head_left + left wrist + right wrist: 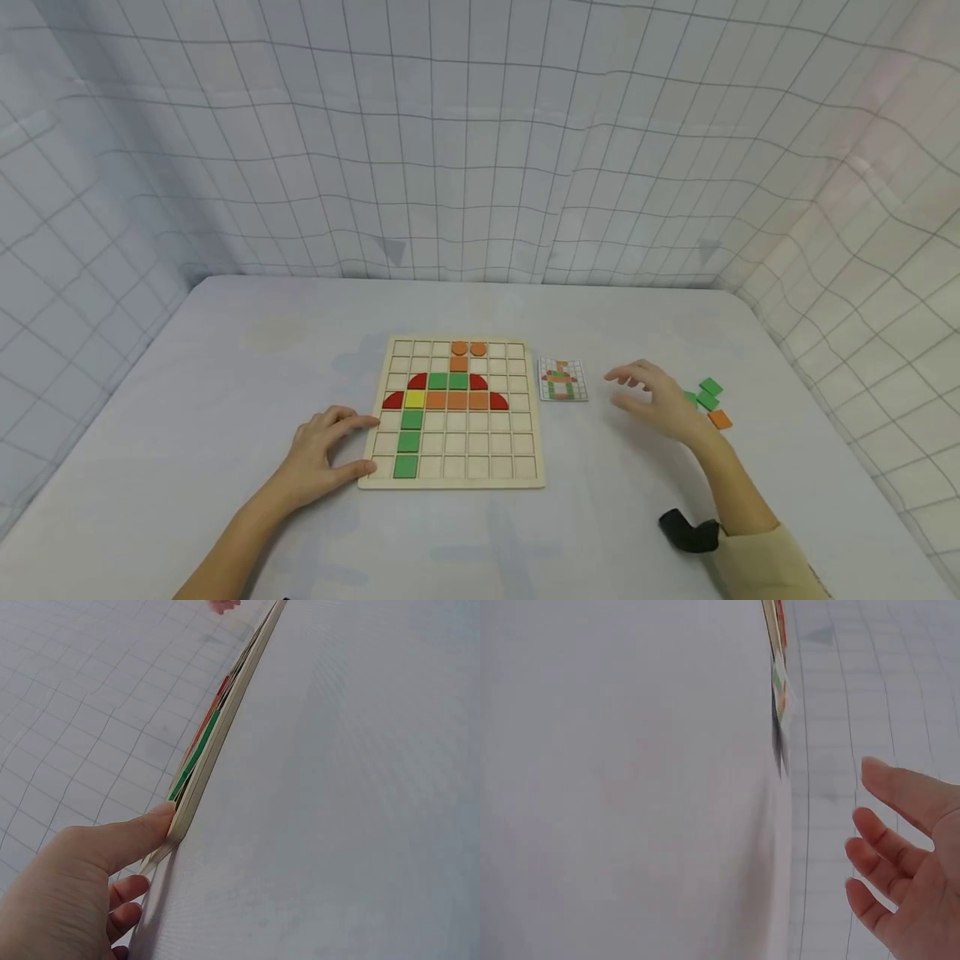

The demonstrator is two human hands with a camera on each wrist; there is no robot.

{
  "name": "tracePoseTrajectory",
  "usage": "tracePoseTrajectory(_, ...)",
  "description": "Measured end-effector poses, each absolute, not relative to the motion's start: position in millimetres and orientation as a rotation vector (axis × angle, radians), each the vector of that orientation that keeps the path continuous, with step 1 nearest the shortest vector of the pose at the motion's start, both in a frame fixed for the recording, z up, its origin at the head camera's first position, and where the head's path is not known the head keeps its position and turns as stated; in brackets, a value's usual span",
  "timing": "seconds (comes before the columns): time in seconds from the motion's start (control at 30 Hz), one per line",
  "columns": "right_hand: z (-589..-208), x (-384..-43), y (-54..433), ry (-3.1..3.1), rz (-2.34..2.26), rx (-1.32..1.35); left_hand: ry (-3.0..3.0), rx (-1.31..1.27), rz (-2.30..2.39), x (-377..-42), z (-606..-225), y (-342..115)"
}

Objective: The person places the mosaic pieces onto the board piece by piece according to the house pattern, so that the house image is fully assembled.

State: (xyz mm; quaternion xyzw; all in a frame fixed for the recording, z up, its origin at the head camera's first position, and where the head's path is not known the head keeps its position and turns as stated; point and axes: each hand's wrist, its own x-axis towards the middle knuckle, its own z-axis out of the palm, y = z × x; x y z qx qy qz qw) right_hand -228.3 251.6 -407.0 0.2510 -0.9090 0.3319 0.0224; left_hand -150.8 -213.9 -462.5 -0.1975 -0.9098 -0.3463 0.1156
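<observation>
A wooden grid board (480, 446) lies flat on the table, partly filled with coloured pieces. Two orange discs (477, 349) sit in its top row. Below are red quarter-round pieces (477, 382), a yellow square (415, 399), orange squares and a column of green squares (409, 442). My left hand (318, 458) rests at the board's left side, thumb on the near corner and index finger on the edge; the thumb (154, 829) also shows in the left wrist view. My right hand (660, 404) hovers with relaxed fingers, holding nothing, between the pattern card (563, 381) and the loose tiles.
Several loose green tiles (710, 387) and an orange tile (719, 419) lie right of my right hand, one green tile partly hidden by it. A black curved object (688, 533) is beside the right sleeve (765, 562). A gridded white curtain (480, 167) stands behind the table.
</observation>
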Motion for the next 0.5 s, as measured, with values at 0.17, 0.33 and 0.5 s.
tracePoseTrajectory(0.17, -409, -220, 297, -2.836, 1.042, 0.816, -2.66, -0.575, -1.011, -150, -463, -214)
tracePoseTrajectory(0.33, -415, -215, 333, -2.824, 1.07, 0.842, -2.657, -0.573, -1.01, -150, -463, -214)
tracePoseTrajectory(0.5, -424, -213, 358, -2.848, 1.113, 0.828, -2.656, -0.575, -1.01, -151, -463, -214)
